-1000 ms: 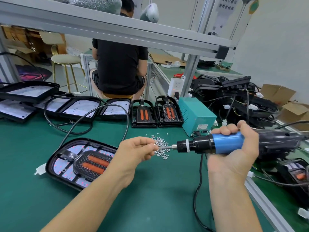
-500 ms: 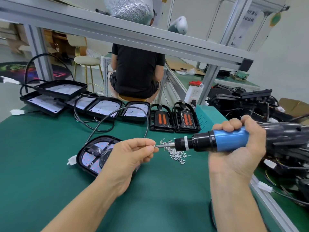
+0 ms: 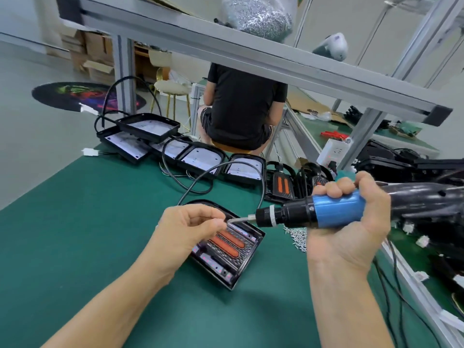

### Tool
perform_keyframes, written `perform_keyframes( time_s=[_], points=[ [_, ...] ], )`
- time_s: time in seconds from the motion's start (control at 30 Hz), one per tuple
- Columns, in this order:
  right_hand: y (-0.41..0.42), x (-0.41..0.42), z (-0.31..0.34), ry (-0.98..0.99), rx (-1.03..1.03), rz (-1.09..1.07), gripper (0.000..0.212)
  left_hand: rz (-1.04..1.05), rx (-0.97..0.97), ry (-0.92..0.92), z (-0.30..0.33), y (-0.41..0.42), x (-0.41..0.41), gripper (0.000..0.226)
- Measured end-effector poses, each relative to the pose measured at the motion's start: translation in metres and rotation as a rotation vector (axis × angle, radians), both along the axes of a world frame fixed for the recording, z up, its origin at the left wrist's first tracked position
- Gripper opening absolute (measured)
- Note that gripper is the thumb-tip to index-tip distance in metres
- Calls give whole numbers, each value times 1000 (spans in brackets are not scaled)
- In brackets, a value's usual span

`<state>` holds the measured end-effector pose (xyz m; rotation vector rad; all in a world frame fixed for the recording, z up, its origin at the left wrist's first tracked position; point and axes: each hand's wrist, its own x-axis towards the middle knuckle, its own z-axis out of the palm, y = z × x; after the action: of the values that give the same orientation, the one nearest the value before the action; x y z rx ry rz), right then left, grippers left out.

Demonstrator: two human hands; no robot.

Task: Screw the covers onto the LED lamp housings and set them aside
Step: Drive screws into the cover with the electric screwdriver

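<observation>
left hand (image 3: pixel 193 227): fingers pinched | right hand (image 3: pixel 351 222): fingers curled, gripping

The left hand (image 3: pixel 187 229) hides part of the lamp housing (image 3: pixel 227 243).

Green bench (image 3: pixel 100 222), lamp housing (image 3: pixel 226 244), loose screws (image 3: pixel 297 234), housings row (image 3: pixel 200 156)

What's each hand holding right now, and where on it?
The right hand grips the electric screwdriver around its blue barrel. The left hand pinches something small at the bit tip, probably a screw; it is too small to tell.
</observation>
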<state>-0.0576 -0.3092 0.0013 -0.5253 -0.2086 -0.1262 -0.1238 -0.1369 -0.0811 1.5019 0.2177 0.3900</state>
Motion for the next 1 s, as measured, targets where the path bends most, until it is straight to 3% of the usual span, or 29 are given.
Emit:
perform_keyframes(
  time_s=[0.13, 0.27, 0.43, 1.0],
  points=[
    [27, 2, -16, -61, -115, 61, 12, 239, 517, 97, -22, 36, -10, 15],
    [51, -2, -30, -53, -221, 91, 16, 276, 774, 111, -39, 48, -16, 11],
    [76, 0, -44, -79, -294, 42, 17, 265, 844, 31, -46, 52, -15, 7],
    [102, 7, -60, -165, -528, -84, 23, 320, 900, 23, -52, 51, -17, 6]
  ],
)
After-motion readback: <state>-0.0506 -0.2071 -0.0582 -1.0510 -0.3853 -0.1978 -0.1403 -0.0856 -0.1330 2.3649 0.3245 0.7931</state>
